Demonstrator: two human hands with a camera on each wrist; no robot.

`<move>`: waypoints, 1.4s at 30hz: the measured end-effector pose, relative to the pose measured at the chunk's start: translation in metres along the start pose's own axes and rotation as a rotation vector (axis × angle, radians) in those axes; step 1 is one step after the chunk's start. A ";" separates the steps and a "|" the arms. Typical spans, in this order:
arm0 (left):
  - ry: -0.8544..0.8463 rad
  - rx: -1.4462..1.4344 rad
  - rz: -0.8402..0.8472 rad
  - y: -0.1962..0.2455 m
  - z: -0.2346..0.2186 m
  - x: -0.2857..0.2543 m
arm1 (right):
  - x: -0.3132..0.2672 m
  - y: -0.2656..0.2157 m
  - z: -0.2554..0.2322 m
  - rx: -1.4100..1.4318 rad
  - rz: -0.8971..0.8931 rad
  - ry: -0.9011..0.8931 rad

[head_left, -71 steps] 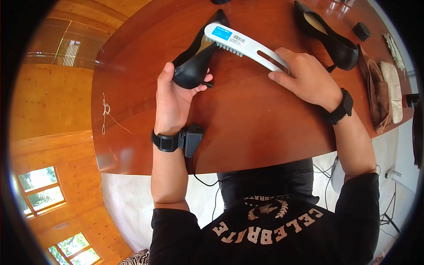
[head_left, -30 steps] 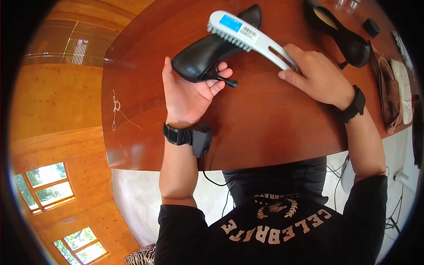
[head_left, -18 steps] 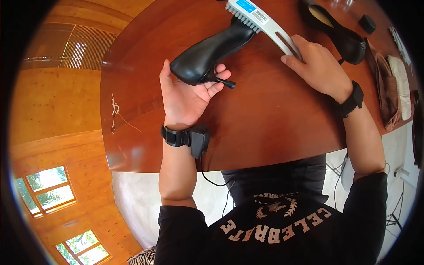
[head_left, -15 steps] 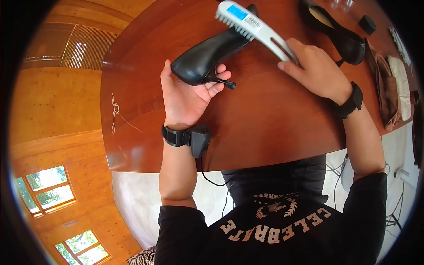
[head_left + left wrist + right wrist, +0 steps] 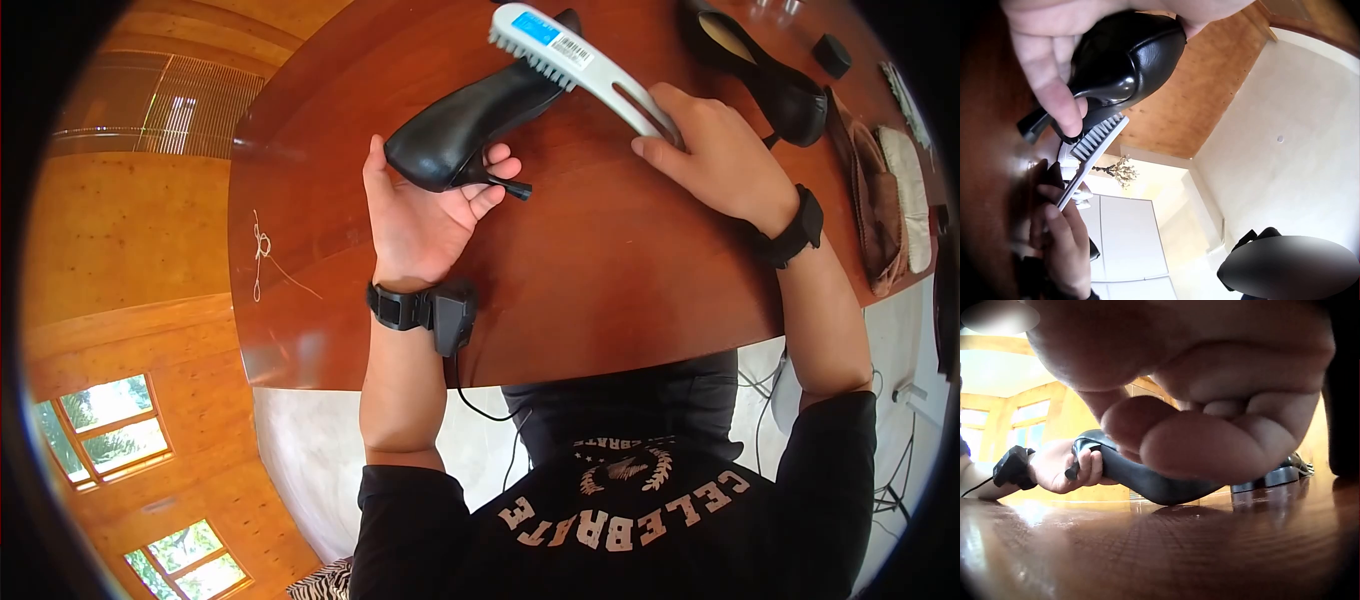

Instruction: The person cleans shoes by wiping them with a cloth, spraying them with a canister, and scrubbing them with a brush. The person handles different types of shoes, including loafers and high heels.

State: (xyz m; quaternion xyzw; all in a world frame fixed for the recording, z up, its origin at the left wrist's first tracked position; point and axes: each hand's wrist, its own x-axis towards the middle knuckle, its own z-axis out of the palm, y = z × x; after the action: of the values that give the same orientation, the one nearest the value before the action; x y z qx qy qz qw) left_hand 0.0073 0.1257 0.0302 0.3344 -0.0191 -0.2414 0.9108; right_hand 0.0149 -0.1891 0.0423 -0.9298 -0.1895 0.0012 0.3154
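Observation:
My left hand (image 5: pixel 425 230) holds a black high-heeled shoe (image 5: pixel 445 140) by its heel end, fingers curled round the base of the thin heel. The shoe lies tilted on its side, toe pointing away, and the right wrist view shows its front part low at the tabletop. In my right hand (image 5: pixel 725 155) is the handle of a pale grey scrub brush (image 5: pixel 600 78) with a blue label and a barcode. Its grey bristles (image 5: pixel 1099 137) face the shoe's forepart and overlap it in the head view. The brush head hides part of the shoe near the toe.
A second black heeled shoe (image 5: pixel 800 115) lies at the far right of the brown table (image 5: pixel 600 270). Beside it are a small black block (image 5: pixel 832 56), a brown cloth bag (image 5: pixel 875 215) and a whitish pad (image 5: pixel 910 190). Thin string (image 5: pixel 262 245) lies near the left edge.
The shoe has rolled from showing its opening to showing its side. The brush slid out toward the toe, then came back a little; over the last half second both hands barely moved.

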 end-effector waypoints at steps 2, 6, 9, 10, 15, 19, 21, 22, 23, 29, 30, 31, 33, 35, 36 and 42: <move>0.005 -0.007 -0.005 0.000 -0.001 0.000 | -0.002 -0.003 0.001 0.044 -0.081 -0.016; -0.015 -0.006 -0.002 0.000 0.000 0.000 | -0.002 -0.010 -0.004 0.118 -0.088 -0.095; -0.021 0.002 -0.006 0.000 0.000 0.000 | -0.003 -0.011 -0.004 0.138 -0.130 -0.110; -0.025 0.008 -0.011 0.000 -0.001 0.000 | -0.004 -0.010 -0.002 0.137 -0.173 -0.095; -0.019 0.009 -0.014 -0.001 0.000 0.000 | -0.005 -0.008 0.001 0.103 -0.134 -0.048; -0.009 0.004 -0.005 -0.001 -0.001 0.000 | 0.000 -0.001 0.001 0.023 0.013 0.011; -0.012 0.002 -0.008 -0.001 -0.001 0.000 | 0.001 0.003 0.002 0.000 0.046 0.040; -0.017 0.001 -0.010 -0.001 -0.001 0.000 | 0.001 0.002 0.001 -0.002 0.047 0.035; -0.022 0.000 -0.011 -0.001 -0.001 0.000 | 0.000 0.000 0.000 -0.005 0.028 0.013; -0.009 0.001 -0.014 -0.001 0.000 0.001 | -0.004 -0.006 0.001 0.072 -0.103 -0.106; -0.007 -0.001 -0.015 -0.001 0.000 0.001 | -0.005 -0.008 0.000 0.075 -0.112 -0.127; -0.005 -0.003 -0.016 -0.001 0.000 0.001 | -0.005 -0.009 -0.001 0.078 -0.121 -0.147; -0.010 -0.008 -0.014 -0.001 -0.001 0.001 | -0.005 -0.008 0.001 0.079 -0.168 -0.167; -0.023 -0.013 -0.007 -0.001 -0.004 0.001 | -0.006 -0.008 0.002 0.078 -0.193 -0.173; -0.021 -0.016 -0.006 0.000 -0.004 0.001 | -0.006 -0.007 0.003 0.076 -0.193 -0.170; 0.006 -0.021 0.012 -0.002 -0.004 0.001 | -0.004 -0.001 0.005 -0.003 -0.034 -0.040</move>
State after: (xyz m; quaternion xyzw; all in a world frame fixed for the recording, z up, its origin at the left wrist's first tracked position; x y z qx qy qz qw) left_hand 0.0083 0.1266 0.0261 0.3254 -0.0157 -0.2348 0.9158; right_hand 0.0099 -0.1875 0.0385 -0.9268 -0.2115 0.0139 0.3100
